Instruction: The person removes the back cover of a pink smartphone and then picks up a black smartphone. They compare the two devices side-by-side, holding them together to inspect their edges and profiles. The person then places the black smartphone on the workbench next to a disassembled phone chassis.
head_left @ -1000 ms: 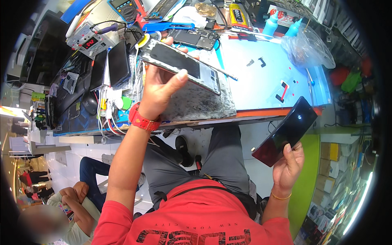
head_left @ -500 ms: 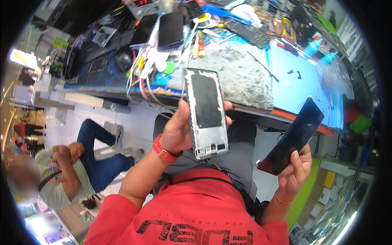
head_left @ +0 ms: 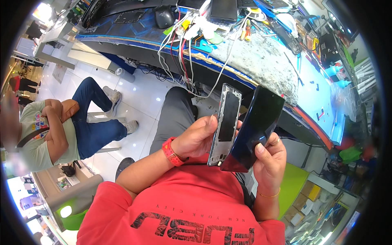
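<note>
Over my lap, below the bench's front edge, my left hand (head_left: 196, 136) is closed on a phone frame (head_left: 226, 118), thumb along its left side. The frame has a black inner area and pale, ragged residue round its rim. My right hand (head_left: 269, 159) grips a glossy dark blue-black phone panel (head_left: 257, 118), with the thumb on its face. The panel stands tilted just right of the frame, their lower ends close together; I cannot tell whether they touch.
The cluttered workbench (head_left: 265, 73) holds cables (head_left: 190, 28), a mouse (head_left: 163, 16), tools, a blue mat (head_left: 314, 98) and bottles (head_left: 332, 70). A seated person (head_left: 53, 126) with crossed arms is on the left. A green panel (head_left: 292, 183) and shelves are at the lower right.
My left hand has come down from above the bench to my lap with the frame. My right hand has moved left, bringing the panel beside the frame. The view has swung, showing more floor.
</note>
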Available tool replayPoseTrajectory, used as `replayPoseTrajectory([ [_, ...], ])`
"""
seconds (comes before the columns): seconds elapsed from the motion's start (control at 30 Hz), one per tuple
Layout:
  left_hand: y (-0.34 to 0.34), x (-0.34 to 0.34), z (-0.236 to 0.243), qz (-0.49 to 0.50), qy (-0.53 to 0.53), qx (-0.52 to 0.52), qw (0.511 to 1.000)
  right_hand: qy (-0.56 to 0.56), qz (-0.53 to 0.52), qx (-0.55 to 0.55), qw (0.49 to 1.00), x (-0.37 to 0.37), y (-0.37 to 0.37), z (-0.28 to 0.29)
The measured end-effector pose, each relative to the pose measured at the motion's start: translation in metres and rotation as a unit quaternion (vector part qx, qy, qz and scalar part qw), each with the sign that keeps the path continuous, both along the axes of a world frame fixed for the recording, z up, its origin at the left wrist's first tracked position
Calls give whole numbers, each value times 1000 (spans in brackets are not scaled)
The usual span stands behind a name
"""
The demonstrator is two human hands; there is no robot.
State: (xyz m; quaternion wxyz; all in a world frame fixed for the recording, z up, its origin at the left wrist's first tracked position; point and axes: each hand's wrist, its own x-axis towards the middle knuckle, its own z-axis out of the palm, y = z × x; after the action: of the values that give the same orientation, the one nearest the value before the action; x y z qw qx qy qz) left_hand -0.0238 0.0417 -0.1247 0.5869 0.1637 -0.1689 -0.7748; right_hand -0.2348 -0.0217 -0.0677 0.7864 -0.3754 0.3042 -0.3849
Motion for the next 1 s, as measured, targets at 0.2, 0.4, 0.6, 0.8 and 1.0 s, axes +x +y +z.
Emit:
replayPoseTrajectory([
  [0.2,6,2,-5,13,-13,-31,999,13,18,1,1000,11,10,3],
  [0.4,6,3,-1,17,-15,-44,999,16,18,0,1000,14,14,4],
  [0.6,7,3,-2,5,-8,-36,999,23,22,0,999,15,14,1],
  [0.8,7,3,-1,6,-22,-29,999,26,22,2,999,18,12,1],
  [1.0,5,2,2,0,-29,-24,999,33,24,3,999,16,11,-1],
])
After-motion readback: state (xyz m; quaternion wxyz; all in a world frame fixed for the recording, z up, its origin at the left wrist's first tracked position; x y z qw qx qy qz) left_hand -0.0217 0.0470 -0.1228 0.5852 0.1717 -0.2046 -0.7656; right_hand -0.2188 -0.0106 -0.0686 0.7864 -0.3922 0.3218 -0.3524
